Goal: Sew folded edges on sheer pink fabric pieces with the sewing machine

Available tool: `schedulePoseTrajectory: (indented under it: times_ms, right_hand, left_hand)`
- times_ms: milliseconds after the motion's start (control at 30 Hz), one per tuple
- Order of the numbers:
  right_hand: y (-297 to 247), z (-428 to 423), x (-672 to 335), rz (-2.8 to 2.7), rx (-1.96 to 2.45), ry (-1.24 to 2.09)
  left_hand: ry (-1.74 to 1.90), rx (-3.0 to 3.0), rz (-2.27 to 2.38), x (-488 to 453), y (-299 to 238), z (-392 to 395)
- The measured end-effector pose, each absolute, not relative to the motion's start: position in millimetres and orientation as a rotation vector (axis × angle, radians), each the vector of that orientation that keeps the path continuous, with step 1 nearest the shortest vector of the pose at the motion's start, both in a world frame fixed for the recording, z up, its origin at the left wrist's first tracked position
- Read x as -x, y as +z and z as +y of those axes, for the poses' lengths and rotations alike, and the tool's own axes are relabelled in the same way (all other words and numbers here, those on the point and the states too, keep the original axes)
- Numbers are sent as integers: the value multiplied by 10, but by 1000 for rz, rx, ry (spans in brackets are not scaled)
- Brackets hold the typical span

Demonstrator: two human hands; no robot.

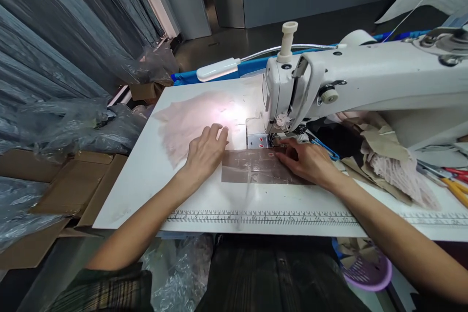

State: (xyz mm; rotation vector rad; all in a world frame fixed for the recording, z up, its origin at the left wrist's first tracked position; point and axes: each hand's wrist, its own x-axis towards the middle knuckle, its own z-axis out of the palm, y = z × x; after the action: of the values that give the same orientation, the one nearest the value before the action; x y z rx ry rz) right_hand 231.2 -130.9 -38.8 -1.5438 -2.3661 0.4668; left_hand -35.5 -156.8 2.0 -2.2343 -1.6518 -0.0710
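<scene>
My left hand (208, 150) lies palm down with fingers outstretched, over the right edge of a sheer pale pink fabric (183, 126) spread on the white sewing table. My right hand (305, 158) is at the presser foot (272, 140) of a white sewing machine (281, 92). Its thumb and forefinger are curled close together, and whatever is between them is hidden or too small to name. Under that hand runs a brown glossy strip (241, 168) on the table in front of the needle plate (257, 141). A thin whitish strand (247, 190) hangs across it.
A printed ruler (256, 217) runs along the table's front edge. Fabric scraps (395, 165), blue-handled tweezers or snips (329, 151) and orange-handled scissors (455, 190) lie right. A lamp (218, 69) stands behind; a cardboard box (73, 185) is left, a purple basket (369, 273) below.
</scene>
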Motion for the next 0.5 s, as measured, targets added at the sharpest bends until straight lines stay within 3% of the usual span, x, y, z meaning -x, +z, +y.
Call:
schedulePoseTrajectory:
  times_ms: [267,500]
  right_hand:
    - [-482,-1380,-2360,-2238,1477,135]
    - [-524,-1399,-2400,-2220,1278,164]
  left_hand:
    - [-551,3298,-922,85,-81,-1230]
    - [-587,3451,-1026,76,-378,-944]
